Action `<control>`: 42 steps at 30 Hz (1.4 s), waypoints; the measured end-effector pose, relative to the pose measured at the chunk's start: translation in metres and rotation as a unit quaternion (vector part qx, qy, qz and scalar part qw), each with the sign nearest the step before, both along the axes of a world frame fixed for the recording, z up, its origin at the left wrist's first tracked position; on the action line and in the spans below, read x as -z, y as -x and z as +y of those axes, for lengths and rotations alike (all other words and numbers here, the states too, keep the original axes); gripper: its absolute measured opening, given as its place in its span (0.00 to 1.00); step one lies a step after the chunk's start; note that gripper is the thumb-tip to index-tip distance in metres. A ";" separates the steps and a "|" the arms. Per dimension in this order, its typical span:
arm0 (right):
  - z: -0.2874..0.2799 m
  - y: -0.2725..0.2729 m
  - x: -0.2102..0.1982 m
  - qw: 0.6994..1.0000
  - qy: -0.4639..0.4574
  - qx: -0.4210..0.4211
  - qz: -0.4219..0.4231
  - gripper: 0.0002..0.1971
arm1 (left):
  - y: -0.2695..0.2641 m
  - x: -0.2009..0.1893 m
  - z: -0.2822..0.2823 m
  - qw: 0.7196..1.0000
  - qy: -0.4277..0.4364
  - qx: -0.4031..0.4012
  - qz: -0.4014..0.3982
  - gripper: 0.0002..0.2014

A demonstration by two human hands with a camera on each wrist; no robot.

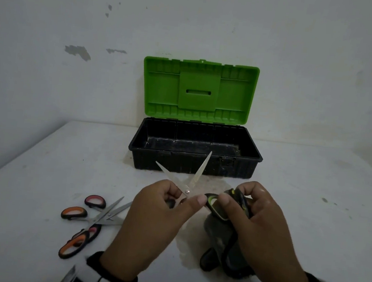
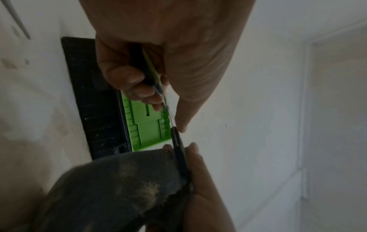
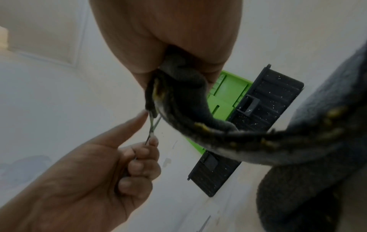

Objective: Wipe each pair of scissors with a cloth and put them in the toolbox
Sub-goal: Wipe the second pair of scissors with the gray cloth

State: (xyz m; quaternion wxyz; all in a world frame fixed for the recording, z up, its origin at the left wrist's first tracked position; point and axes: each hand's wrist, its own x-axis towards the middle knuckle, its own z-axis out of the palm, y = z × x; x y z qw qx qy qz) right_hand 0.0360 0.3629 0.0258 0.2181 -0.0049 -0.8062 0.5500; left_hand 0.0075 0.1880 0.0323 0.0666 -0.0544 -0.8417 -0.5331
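My left hand (image 1: 186, 195) grips a pair of green-and-black handled scissors (image 1: 196, 176) near the pivot. Their blades are spread in a V and point towards the toolbox. My right hand (image 1: 232, 194) pinches a dark grey cloth (image 1: 218, 241) around the right handle loop (image 1: 214, 206); the rest of the cloth hangs to the table. The left wrist view shows my fingers (image 2: 135, 87) curled round the other handle (image 2: 151, 70). In the right wrist view the cloth (image 3: 188, 81) bunches under my right palm. The toolbox (image 1: 194, 162) stands open behind, with a black base and an upright green lid (image 1: 199, 89).
Two more pairs of scissors lie crossed on the white table at the left, one with orange handles (image 1: 74, 213) and one with pink handles (image 1: 95, 201). The toolbox stands against a white wall. Nothing shows inside its black base.
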 end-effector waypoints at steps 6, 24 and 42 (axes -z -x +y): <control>0.021 0.004 -0.015 0.994 0.105 -0.029 0.012 0.09 | -0.009 -0.005 -0.001 0.999 -0.003 0.010 0.051 0.21; -0.007 -0.001 -0.018 0.991 -0.072 -0.038 0.105 0.13 | -0.007 0.004 0.004 0.990 0.043 -0.009 0.136 0.19; -0.020 -0.002 -0.019 0.990 -0.088 0.006 0.113 0.13 | -0.007 0.003 0.003 0.977 0.063 -0.008 0.203 0.17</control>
